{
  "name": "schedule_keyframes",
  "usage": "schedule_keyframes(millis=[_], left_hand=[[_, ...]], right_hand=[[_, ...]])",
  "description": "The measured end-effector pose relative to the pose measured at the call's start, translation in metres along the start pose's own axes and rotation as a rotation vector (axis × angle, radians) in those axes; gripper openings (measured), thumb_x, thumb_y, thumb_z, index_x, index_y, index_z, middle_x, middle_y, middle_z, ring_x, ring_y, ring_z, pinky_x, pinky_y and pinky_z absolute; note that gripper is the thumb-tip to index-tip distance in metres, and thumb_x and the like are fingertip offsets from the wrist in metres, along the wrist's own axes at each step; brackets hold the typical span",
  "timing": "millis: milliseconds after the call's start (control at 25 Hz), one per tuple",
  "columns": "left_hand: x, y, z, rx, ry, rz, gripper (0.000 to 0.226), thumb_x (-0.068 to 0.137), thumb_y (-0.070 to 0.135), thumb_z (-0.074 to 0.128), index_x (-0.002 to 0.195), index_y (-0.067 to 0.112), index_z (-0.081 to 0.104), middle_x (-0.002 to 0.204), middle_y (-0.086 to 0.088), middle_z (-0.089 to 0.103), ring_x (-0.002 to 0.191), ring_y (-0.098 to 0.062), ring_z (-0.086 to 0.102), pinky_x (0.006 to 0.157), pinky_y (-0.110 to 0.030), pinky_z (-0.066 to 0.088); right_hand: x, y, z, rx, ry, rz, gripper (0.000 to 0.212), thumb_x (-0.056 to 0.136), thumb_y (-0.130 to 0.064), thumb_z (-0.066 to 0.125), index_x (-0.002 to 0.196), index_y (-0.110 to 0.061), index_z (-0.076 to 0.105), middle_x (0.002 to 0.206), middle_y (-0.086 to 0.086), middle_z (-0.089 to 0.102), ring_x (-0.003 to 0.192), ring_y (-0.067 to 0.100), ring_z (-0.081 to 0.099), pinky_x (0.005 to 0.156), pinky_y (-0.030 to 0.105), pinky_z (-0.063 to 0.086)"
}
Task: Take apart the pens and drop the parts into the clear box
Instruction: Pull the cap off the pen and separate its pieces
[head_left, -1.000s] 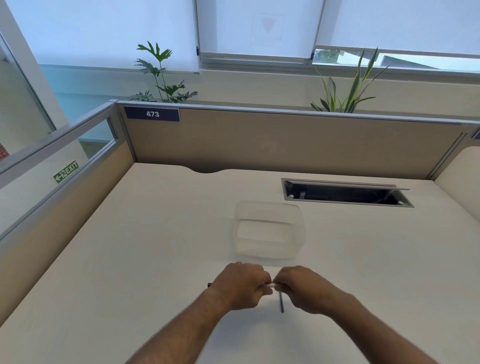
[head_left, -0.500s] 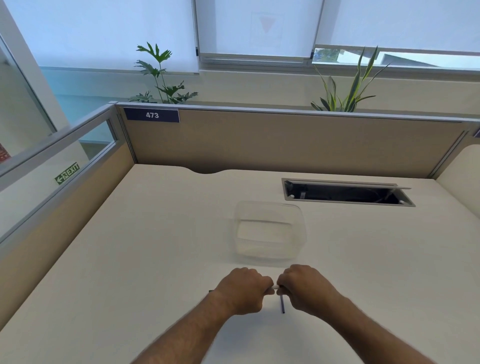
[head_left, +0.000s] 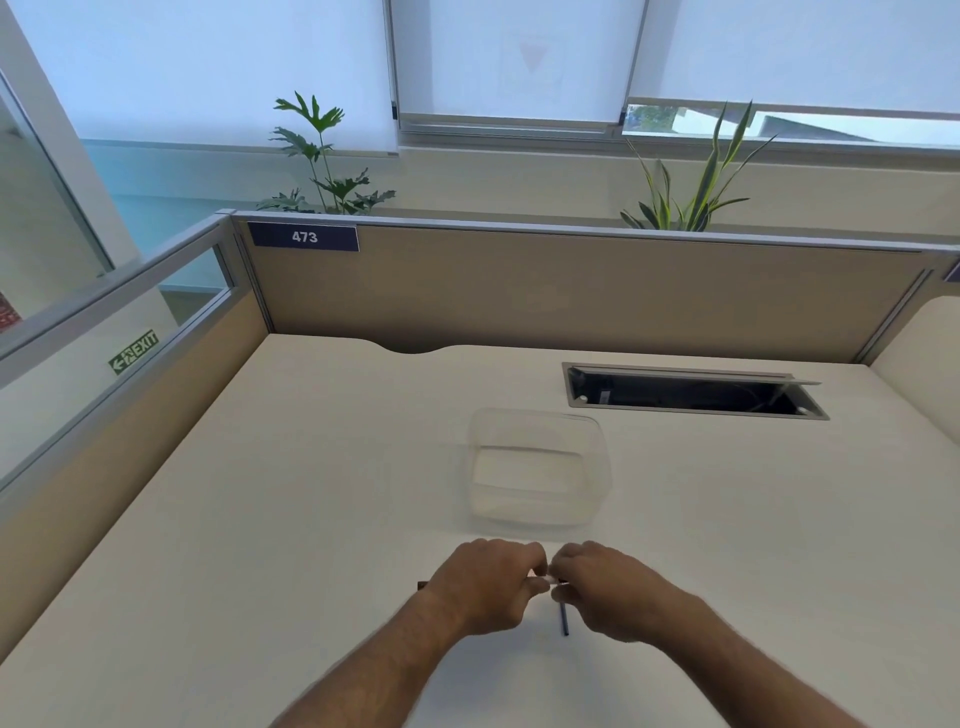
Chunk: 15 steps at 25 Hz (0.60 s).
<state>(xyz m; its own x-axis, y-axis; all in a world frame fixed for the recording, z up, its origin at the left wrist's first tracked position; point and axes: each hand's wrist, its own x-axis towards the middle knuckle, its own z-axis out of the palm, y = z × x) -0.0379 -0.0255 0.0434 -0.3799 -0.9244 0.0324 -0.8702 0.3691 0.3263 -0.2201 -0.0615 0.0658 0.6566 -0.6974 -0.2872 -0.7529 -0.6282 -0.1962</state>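
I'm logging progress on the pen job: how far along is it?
Barely begun. The clear plastic box looks empty. In hand: the left hand and right hand are both closed on a pale pen. A thin dark blue rod lies on the cream desk. Left: boxing every part.

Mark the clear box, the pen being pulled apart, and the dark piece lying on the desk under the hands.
clear box (head_left: 540, 512): head view, on its near wall.
pen (head_left: 549, 578): head view, on the pale barrel showing between the two hands.
dark piece (head_left: 564, 621): head view, on the middle of its thin shaft.
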Motion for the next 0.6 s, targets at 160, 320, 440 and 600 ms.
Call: schedule_keyframes(millis=[160, 320, 440, 600], left_hand=[[0.0009, 0.0030, 0.0011, 0.071, -0.026, 0.012, 0.014, 0.097, 0.030, 0.049, 0.106, 0.021, 0.053, 0.095, -0.007, 0.071, 0.081, -0.032, 0.063, 0.066, -0.037, 0.047], [0.0025, 0.0049, 0.0020, 0.133, -0.055, -0.036, 0.012, 0.095, 0.022, 0.049, 0.107, 0.022, 0.051, 0.094, -0.008, 0.070, 0.079, -0.032, 0.062, 0.061, -0.034, 0.041], [0.0030, 0.0043, 0.0023, 0.081, -0.087, -0.079, 0.015, 0.094, 0.019, 0.049, 0.107, 0.023, 0.053, 0.093, -0.009, 0.069, 0.077, -0.031, 0.061, 0.061, -0.034, 0.042], [0.0012, 0.0001, -0.0024, -0.110, -0.130, -0.102, 0.015, 0.096, 0.029, 0.050, 0.105, 0.024, 0.060, 0.095, -0.010, 0.069, 0.081, -0.029, 0.061, 0.066, -0.035, 0.048]], right_hand=[[0.0025, -0.0001, -0.0004, -0.072, -0.016, 0.037, 0.022, 0.094, -0.011, 0.047, 0.105, -0.016, 0.065, 0.109, 0.005, 0.066, 0.101, 0.025, 0.058, 0.071, 0.034, 0.045], [0.0016, -0.0056, -0.0047, -0.151, 0.041, 0.066, 0.026, 0.090, -0.007, 0.050, 0.105, -0.019, 0.068, 0.090, 0.006, 0.065, 0.096, 0.025, 0.061, 0.065, 0.030, 0.035], [-0.0005, -0.0078, -0.0064, -0.164, 0.076, 0.066, 0.025, 0.091, -0.009, 0.052, 0.105, -0.021, 0.070, 0.089, 0.006, 0.064, 0.093, 0.025, 0.062, 0.065, 0.030, 0.035], [-0.0031, -0.0075, -0.0054, -0.130, 0.148, 0.064, 0.014, 0.088, -0.024, 0.060, 0.096, -0.022, 0.072, 0.094, 0.005, 0.069, 0.089, 0.022, 0.063, 0.064, 0.030, 0.041]])
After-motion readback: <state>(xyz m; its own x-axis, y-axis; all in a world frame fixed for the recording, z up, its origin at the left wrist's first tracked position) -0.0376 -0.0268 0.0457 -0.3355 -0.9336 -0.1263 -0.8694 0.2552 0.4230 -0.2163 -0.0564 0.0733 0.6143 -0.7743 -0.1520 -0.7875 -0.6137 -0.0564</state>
